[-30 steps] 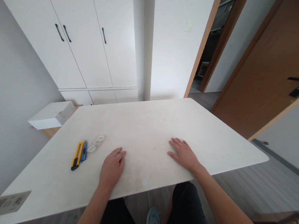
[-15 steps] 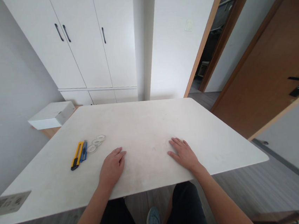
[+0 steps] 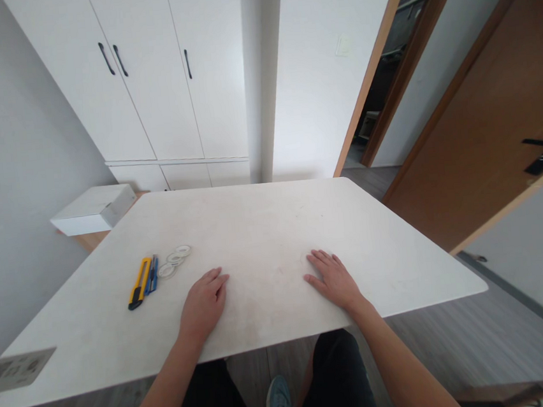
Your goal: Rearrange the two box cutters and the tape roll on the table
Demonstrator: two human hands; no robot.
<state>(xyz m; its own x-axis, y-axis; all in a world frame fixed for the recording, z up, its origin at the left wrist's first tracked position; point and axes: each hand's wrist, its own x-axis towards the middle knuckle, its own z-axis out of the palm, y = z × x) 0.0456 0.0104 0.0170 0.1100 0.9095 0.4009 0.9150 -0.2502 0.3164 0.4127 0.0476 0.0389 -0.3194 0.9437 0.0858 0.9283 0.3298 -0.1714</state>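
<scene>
My left hand (image 3: pixel 205 301) rests on the white table (image 3: pixel 258 221) near its front edge, thumb a little apart from the fingers and nothing held. To the right, my right hand (image 3: pixel 334 279) lies flat and empty on the same surface with fingers slightly spread. Beyond my left hand and to its left are several flat white rings (image 3: pixel 175 260), perhaps tape rolls, overlapping in a row. Beside them lie a blue utility knife (image 3: pixel 152 276) and a larger yellow utility knife (image 3: pixel 140 283) with black parts. Neither hand touches these.
A grey printed label (image 3: pixel 19 370) is at the table's left front corner. A white box (image 3: pixel 94 209) stands past the left edge on a wooden surface. Behind are white cabinets (image 3: pixel 216 81); a brown door (image 3: pixel 483 106) is at right. My legs are under the front edge.
</scene>
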